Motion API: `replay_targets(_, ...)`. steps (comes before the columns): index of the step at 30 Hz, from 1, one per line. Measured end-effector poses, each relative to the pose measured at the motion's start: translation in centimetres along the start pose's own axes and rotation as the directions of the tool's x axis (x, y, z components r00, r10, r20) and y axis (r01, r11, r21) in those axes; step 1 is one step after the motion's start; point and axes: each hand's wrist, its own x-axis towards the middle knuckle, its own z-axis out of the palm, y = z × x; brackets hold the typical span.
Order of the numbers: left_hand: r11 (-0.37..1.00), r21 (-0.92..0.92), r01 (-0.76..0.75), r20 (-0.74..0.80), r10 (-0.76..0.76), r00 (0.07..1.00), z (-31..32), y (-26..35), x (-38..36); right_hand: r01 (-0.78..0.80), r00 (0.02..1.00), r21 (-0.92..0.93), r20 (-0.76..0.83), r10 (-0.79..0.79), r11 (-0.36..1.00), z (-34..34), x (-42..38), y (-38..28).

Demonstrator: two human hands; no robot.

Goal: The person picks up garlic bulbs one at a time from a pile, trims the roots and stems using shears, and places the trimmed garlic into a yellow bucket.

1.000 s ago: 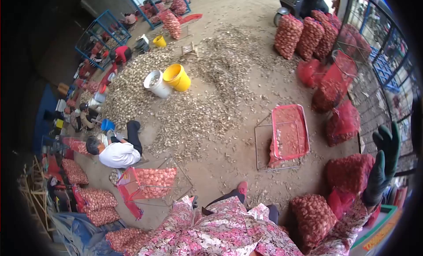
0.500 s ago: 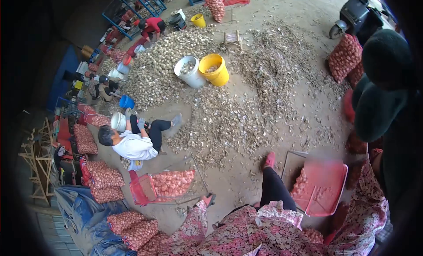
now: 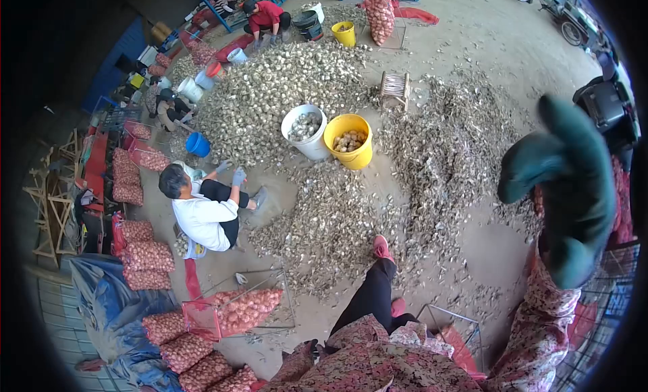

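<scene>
My right hand (image 3: 574, 183), in a dark green glove, is raised close to the camera at the right. Its fingers are spread and nothing shows between them. Below it runs my pink flowered sleeve (image 3: 536, 324). At the bottom, my left hand (image 3: 312, 352) is barely visible as a small dark patch at the end of the other flowered sleeve (image 3: 290, 368); its fingers cannot be made out. Near that side stands a metal frame (image 3: 287, 291) holding a red mesh bag of garlic (image 3: 246, 310). Another wire frame (image 3: 449, 314) with red mesh (image 3: 459, 348) stands beside my feet.
A heap of garlic bulbs (image 3: 270, 88) and scattered dry stalks (image 3: 445, 149) spread ahead, with a white bucket (image 3: 312, 146) and a yellow bucket (image 3: 352, 156) among them. A person in white (image 3: 202, 220) sits at the left. Filled mesh bags (image 3: 148, 256) line the left side.
My view has turned and shifted right, and I have stepped away from the red tray-like holder, now out of sight. My right hand has opened its fingers. The seated person has raised a gloved hand.
</scene>
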Motion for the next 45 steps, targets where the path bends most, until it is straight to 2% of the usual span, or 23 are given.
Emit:
replay_targets(2,1.000,-0.012,0.021,0.037,-0.020,0.999,2.7,4.5,2.9,-0.262,0.962,0.079,0.094,0.255,0.962,0.3,2.0,6.1)
replay_targets(5,0.995,0.081,0.056,0.033,-0.059,0.998,5.4,12.7,9.3,-0.474,0.860,-0.010,0.210,0.465,0.881,-1.2,1.1,18.5)
replay_targets(6,0.985,0.166,0.051,0.020,-0.055,0.998,6.3,15.7,11.7,-0.669,0.739,0.229,0.104,0.666,0.707,-0.8,-0.7,22.7)
replay_targets(9,0.820,0.572,-0.021,-0.114,0.105,0.988,9.5,28.0,18.9,-0.770,0.443,0.410,-0.208,0.872,0.489,-1.2,-9.9,37.4)
replay_targets(10,0.728,0.685,-0.036,-0.167,0.204,0.965,10.4,32.1,21.4,-0.789,0.264,0.499,-0.249,0.932,0.357,-1.1,-13.1,40.9)
replay_targets(11,0.691,0.717,-0.094,-0.180,0.314,0.932,11.3,36.2,23.8,-0.783,0.064,0.582,-0.277,0.959,0.220,-1.1,-15.7,43.2)
replay_targets(12,0.741,0.579,-0.340,-0.141,0.502,0.853,12.8,40.4,26.4,-0.777,-0.049,0.616,-0.272,0.961,0.134,-0.8,-17.2,44.7)
replay_targets(13,0.674,0.598,-0.433,-0.125,0.612,0.781,14.0,45.4,28.0,-0.759,-0.156,0.648,-0.267,0.951,0.057,-0.8,-18.1,45.9)
replay_targets(15,0.743,0.436,-0.507,-0.015,0.570,0.822,17.6,57.4,25.1,-0.680,-0.295,0.732,-0.216,0.931,-0.045,-0.7,-18.5,48.7)
replay_targets(17,0.784,0.459,-0.417,0.060,0.442,0.895,19.0,64.5,29.2,-0.751,-0.330,0.648,-0.201,0.922,-0.128,-1.3,-16.0,51.6)
replay_targets(19,0.921,0.217,-0.323,0.090,0.311,0.946,23.3,73.3,23.3,-0.777,-0.328,0.607,-0.169,0.929,-0.164,-2.7,-11.6,55.2)
replay_targets(21,0.967,0.122,-0.223,-0.022,0.227,0.974,22.3,70.4,36.1,-0.815,-0.279,0.561,-0.155,0.948,-0.148,-5.1,-4.7,60.5)
replay_targets(22,0.982,0.065,-0.178,-0.078,0.183,0.980,22.0,69.6,41.4,-0.858,-0.194,0.508,-0.173,0.965,-0.082,-6.3,-1.6,63.0)
replay_targets(25,0.725,0.686,-0.060,-0.356,0.406,0.842,26.8,69.3,38.5,-0.976,0.121,0.165,-0.145,0.982,0.144,-10.9,7.5,73.6)
replay_targets(27,0.871,0.490,-0.027,-0.353,0.226,0.908,29.1,69.8,35.7,-0.915,0.388,-0.166,-0.101,0.916,0.369,-13.2,17.5,78.3)
replay_targets(29,0.992,0.125,0.023,-0.259,0.010,0.966,31.2,71.7,33.3,-0.578,0.674,-0.626,-0.004,0.738,0.524,-14.7,28.7,81.5)
replay_targets(31,0.987,-0.128,0.098,-0.200,-0.123,0.972,32.6,74.4,32.7,-0.536,0.603,-0.727,0.026,0.797,0.430,-14.9,38.9,85.1)
replay_targets(33,0.951,-0.272,0.144,-0.181,-0.198,0.963,33.5,77.5,33.5,-0.538,0.632,-0.669,0.082,0.771,0.512,-15.8,43.8,91.9)
replay_targets(34,0.931,-0.330,0.157,-0.185,-0.227,0.956,33.7,79.2,34.6,-0.660,0.611,-0.533,0.031,0.791,0.530,-15.7,45.7,94.8)
replay_targets(38,0.864,-0.485,0.134,-0.200,-0.259,0.945,34.7,90.4,41.1,-0.436,0.628,-0.666,0.255,0.735,0.605,-12.8,52.1,100.7)
replay_targets(41,0.998,0.015,-0.062,-0.321,0.064,0.945,33.6,99.6,49.7,-0.320,0.568,-0.713,0.383,0.729,0.624,-5.5,55.5,104.2)
replay_targets(43,0.981,0.176,-0.085,-0.374,0.147,0.916,32.9,108.8,50.4,-0.698,0.243,-0.554,0.413,0.878,0.454,1.7,60.7,103.8)
replay_targets(45,0.966,0.143,-0.218,-0.403,0.257,0.878,31.9,119.6,46.8,-0.257,0.346,-0.641,0.637,0.689,0.723,6.3,60.3,112.5)
